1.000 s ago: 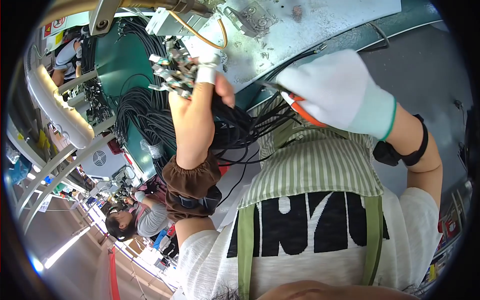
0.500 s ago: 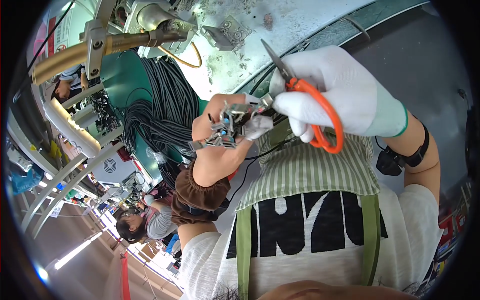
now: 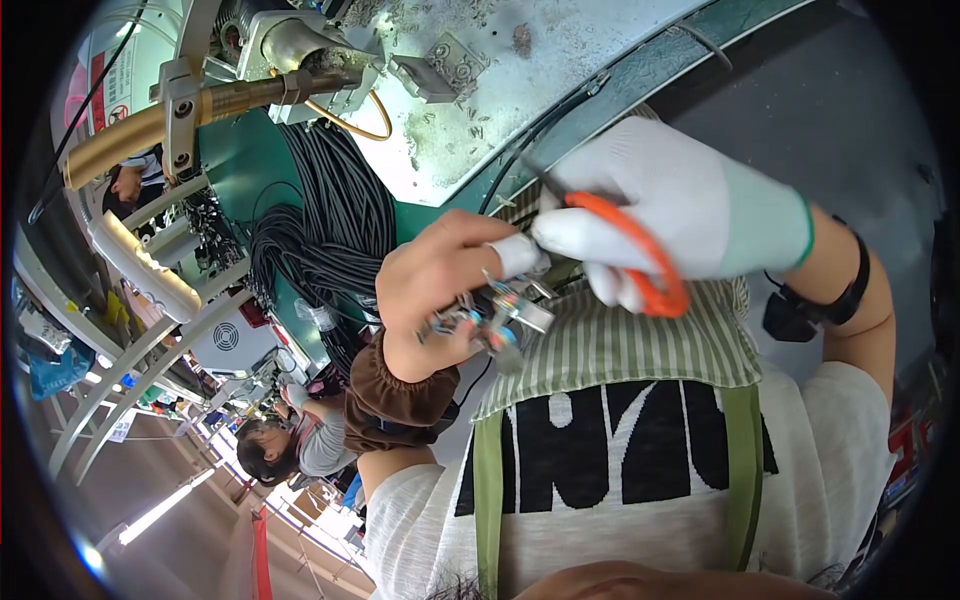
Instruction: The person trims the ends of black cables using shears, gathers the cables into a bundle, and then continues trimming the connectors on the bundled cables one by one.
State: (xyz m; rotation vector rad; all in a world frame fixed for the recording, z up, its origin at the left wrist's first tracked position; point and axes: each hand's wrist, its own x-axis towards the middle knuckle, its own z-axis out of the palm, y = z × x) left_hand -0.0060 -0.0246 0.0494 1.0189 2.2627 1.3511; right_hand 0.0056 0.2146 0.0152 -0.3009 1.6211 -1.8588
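Note:
My left hand (image 3: 425, 275) is closed around a bunch of small metal cable connectors (image 3: 490, 318) with bits of blue and red, blurred by motion. White coverings wrap some of its fingertips. My right hand (image 3: 660, 195), in a white glove, holds a pair of scissors with orange handles (image 3: 660, 299), its fingers partly through the loops. The scissor blades point up and left and are smeared. The right thumb and fingertips come close to the left fingertips, just above my striped apron (image 3: 620, 345); I cannot tell whether they touch.
A bundle of black cables (image 3: 330, 195) lies on the green bench at left. Behind it stand a machine with a brass-coloured rod (image 3: 235, 98) and a white, debris-strewn worktop (image 3: 480, 110). A lit lamp (image 3: 145, 265) is at far left. Other people sit in the background.
My left hand has turned over, and the connectors have swung down and right. My right hand with the scissors has moved slightly lower, and the blades have tilted further left.

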